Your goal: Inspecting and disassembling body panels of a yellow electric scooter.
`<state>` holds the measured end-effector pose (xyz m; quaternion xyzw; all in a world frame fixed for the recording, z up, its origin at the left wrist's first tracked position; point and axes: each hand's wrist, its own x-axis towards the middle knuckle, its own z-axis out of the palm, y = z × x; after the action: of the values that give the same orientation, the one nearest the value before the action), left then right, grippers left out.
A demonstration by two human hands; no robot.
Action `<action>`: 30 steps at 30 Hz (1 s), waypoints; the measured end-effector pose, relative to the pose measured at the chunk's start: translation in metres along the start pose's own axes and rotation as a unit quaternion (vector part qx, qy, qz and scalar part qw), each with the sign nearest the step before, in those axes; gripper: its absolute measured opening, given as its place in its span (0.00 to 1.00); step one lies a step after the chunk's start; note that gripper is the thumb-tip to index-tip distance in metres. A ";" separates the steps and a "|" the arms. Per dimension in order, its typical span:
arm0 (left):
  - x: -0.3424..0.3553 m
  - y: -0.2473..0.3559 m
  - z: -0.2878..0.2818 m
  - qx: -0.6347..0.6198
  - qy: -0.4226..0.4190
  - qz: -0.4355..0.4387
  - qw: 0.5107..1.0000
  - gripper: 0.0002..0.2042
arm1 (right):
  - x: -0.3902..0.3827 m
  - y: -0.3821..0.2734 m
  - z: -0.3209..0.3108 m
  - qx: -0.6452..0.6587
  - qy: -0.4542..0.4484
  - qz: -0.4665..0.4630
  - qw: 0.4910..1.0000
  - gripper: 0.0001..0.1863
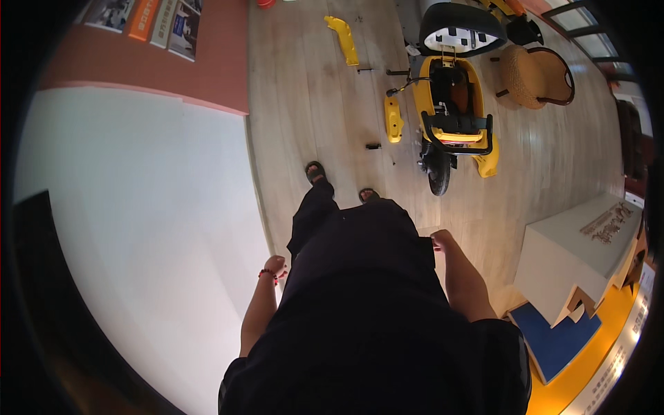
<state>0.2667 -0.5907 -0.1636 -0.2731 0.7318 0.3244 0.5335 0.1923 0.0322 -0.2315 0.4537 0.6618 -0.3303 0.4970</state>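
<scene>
Pale plank flooring (332, 117) is carrying a yellow scooter (456, 123), which is standing well ahead of the right grip (440, 241), its black seat (463, 24) tilting up. Loose yellow panels (393, 119) are lying about it. Farther right, a wicker chair (531, 76) is standing; right of that grip, a white box (577, 249) is sitting nearby. Left grip (276, 265) is hanging beside dark trousers, its fingers curling; right grip is showing only partly. I cannot tell how far either is opening or whether it is holding anything.
</scene>
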 end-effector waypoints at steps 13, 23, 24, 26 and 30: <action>0.071 0.119 -0.258 -0.147 0.084 -0.020 0.985 0.15 | -0.095 -0.199 0.099 0.201 -0.016 -0.222 0.954 0.17; 0.123 0.225 -0.339 -0.032 0.019 0.016 0.999 0.17 | -0.021 -0.168 0.124 0.175 -0.027 0.054 0.983 0.06; 0.124 0.233 -0.349 0.000 0.020 0.015 1.000 0.16 | -0.019 -0.184 0.122 0.184 -0.031 0.046 0.981 0.06; 0.124 0.247 -0.369 0.033 0.025 -0.008 0.999 0.15 | -0.016 -0.223 0.113 0.200 -0.050 0.030 0.978 0.06; 0.140 0.293 -0.415 -0.020 0.058 -0.016 0.998 0.11 | -0.004 -0.354 0.062 0.166 -0.033 -0.127 0.977 0.09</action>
<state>-0.2417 -0.7292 -0.1527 -0.3141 0.7506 0.3137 0.4894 -0.1140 -0.1547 -0.2504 0.4311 0.6330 -0.5107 0.3907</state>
